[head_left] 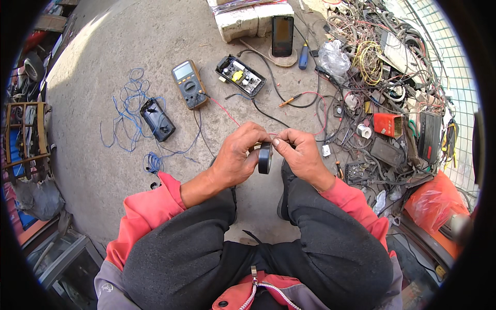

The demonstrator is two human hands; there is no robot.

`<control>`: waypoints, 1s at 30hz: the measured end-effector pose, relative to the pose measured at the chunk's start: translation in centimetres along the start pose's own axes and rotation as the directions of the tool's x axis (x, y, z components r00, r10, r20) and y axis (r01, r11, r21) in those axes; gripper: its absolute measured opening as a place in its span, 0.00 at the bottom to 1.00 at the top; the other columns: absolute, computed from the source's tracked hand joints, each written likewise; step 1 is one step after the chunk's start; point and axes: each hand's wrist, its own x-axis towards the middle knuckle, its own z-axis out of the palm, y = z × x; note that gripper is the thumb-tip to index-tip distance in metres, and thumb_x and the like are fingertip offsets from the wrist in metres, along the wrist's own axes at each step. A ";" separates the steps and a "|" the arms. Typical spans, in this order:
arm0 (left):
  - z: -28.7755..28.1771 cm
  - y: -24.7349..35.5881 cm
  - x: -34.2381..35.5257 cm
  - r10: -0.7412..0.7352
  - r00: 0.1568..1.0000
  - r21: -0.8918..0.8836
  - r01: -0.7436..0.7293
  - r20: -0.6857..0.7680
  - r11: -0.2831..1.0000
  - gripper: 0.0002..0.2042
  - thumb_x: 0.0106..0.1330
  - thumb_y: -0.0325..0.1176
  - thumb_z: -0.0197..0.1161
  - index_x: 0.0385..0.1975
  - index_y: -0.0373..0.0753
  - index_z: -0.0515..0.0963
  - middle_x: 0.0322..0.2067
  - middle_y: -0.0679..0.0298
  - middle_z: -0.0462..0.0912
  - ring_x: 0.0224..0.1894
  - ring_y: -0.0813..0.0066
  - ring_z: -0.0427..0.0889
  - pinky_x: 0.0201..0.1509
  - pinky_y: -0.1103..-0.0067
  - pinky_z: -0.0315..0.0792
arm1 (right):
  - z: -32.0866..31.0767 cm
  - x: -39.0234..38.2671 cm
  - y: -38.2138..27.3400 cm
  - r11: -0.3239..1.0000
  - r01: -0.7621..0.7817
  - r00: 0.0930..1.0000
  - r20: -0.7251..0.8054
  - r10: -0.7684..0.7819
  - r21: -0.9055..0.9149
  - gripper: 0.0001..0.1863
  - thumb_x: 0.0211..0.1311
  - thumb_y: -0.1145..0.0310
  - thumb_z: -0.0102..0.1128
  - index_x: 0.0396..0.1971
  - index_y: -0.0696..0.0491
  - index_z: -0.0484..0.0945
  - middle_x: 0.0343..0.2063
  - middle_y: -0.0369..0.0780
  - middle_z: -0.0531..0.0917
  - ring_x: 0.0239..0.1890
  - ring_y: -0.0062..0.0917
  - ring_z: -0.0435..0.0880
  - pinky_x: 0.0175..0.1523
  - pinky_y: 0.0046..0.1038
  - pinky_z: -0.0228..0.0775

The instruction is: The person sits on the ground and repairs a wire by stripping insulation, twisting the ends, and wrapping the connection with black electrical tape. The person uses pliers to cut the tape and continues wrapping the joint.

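Observation:
My left hand [238, 151] is closed, with a roll of black electrical tape [264, 159] hanging on edge at its fingers. Close beside it, my right hand [301, 154] pinches thumb against forefinger on a thin red test lead [226, 112]. This lead runs from the multimeter [189, 85] to my fingers and comes out again on the right, curving round to an orange-tipped probe [290, 101]. Exactly where the tape meets the lead is hidden by my fingertips. The multimeter, grey with an orange rim, lies face up on the concrete.
Ahead lies an opened black case with a circuit board [241, 76]; its empty black shell [157, 120] sits left among tangled blue wire [126, 111]. A phone [282, 36] leans by a white foam block [253, 20], near a blue screwdriver [304, 56]. Scrap cables [368, 62] heap along the right.

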 end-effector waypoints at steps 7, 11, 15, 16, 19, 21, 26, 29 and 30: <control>0.5 0.2 -0.4 -0.397 0.918 -0.367 0.369 -0.002 0.854 0.05 0.67 0.19 0.56 0.40 0.33 0.75 0.30 0.60 0.83 0.25 0.73 0.81 0.28 0.80 0.74 | -0.2 -0.2 -0.1 0.999 0.031 0.999 -0.011 -0.031 -0.017 0.07 0.66 0.72 0.63 0.33 0.61 0.82 0.23 0.34 0.80 0.28 0.15 0.74 0.34 0.24 0.67; 0.0 -0.4 0.5 -0.635 0.756 -0.577 0.594 0.160 0.561 0.06 0.73 0.27 0.53 0.39 0.34 0.76 0.28 0.60 0.84 0.21 0.77 0.81 0.22 0.82 0.71 | -0.1 -0.5 -1.0 0.987 0.135 0.991 -0.009 -0.136 -0.082 0.06 0.65 0.73 0.62 0.33 0.61 0.81 0.22 0.36 0.80 0.27 0.17 0.75 0.33 0.25 0.68; -0.5 -0.2 1.0 -0.743 0.591 -0.576 0.740 0.313 0.346 0.09 0.74 0.30 0.52 0.42 0.31 0.76 0.24 0.60 0.83 0.17 0.76 0.79 0.17 0.81 0.68 | -0.1 -0.5 -1.1 0.979 0.175 0.985 0.023 -0.173 -0.107 0.06 0.65 0.73 0.62 0.34 0.61 0.81 0.21 0.37 0.80 0.26 0.18 0.75 0.32 0.26 0.67; -0.6 -0.3 1.0 -0.755 0.560 -0.567 0.763 0.340 0.311 0.10 0.75 0.31 0.52 0.44 0.30 0.76 0.24 0.60 0.82 0.17 0.76 0.79 0.17 0.81 0.67 | 0.0 -0.5 -1.0 0.981 0.167 0.986 0.023 -0.165 -0.098 0.06 0.65 0.73 0.62 0.34 0.61 0.81 0.21 0.36 0.79 0.25 0.18 0.75 0.32 0.26 0.67; -0.4 0.3 1.0 -0.803 0.550 -0.487 0.779 0.230 0.394 0.14 0.76 0.31 0.53 0.52 0.27 0.73 0.23 0.60 0.82 0.17 0.77 0.78 0.19 0.81 0.68 | 0.1 -0.5 -0.5 0.990 0.109 0.994 0.002 -0.109 -0.090 0.07 0.67 0.72 0.62 0.35 0.61 0.81 0.20 0.36 0.78 0.25 0.17 0.73 0.31 0.26 0.66; -0.5 1.0 1.0 -0.778 0.598 -0.444 0.759 0.190 0.476 0.17 0.77 0.32 0.53 0.60 0.32 0.68 0.24 0.62 0.81 0.18 0.79 0.77 0.20 0.82 0.67 | 0.1 -0.5 -0.5 0.995 0.063 0.998 -0.016 -0.064 -0.080 0.07 0.67 0.71 0.62 0.35 0.61 0.81 0.20 0.35 0.77 0.25 0.17 0.72 0.31 0.26 0.65; 0.1 0.6 0.1 -0.412 0.911 -0.225 0.402 0.000 0.888 0.17 0.70 0.28 0.62 0.59 0.38 0.75 0.30 0.62 0.80 0.23 0.78 0.76 0.27 0.80 0.70 | 0.0 -0.2 -0.2 1.000 -0.018 0.999 -0.037 0.018 -0.006 0.09 0.69 0.70 0.61 0.36 0.61 0.82 0.22 0.32 0.78 0.27 0.14 0.71 0.32 0.25 0.65; 0.1 0.9 0.3 -0.115 0.993 0.125 0.115 -0.003 0.985 0.16 0.56 0.21 0.72 0.46 0.38 0.84 0.32 0.62 0.78 0.29 0.73 0.78 0.29 0.76 0.71 | -0.1 -0.2 0.0 0.997 -0.032 0.999 -0.032 0.035 0.076 0.09 0.70 0.69 0.60 0.36 0.61 0.81 0.25 0.32 0.79 0.30 0.13 0.72 0.34 0.23 0.66; 0.3 0.7 0.3 -0.085 0.996 0.151 0.087 -0.021 0.985 0.16 0.55 0.22 0.73 0.45 0.38 0.85 0.32 0.62 0.79 0.29 0.73 0.78 0.29 0.76 0.71 | -0.1 -0.2 -0.1 0.997 -0.033 0.999 -0.023 0.035 0.077 0.09 0.70 0.69 0.60 0.36 0.61 0.81 0.25 0.32 0.79 0.30 0.13 0.72 0.35 0.23 0.66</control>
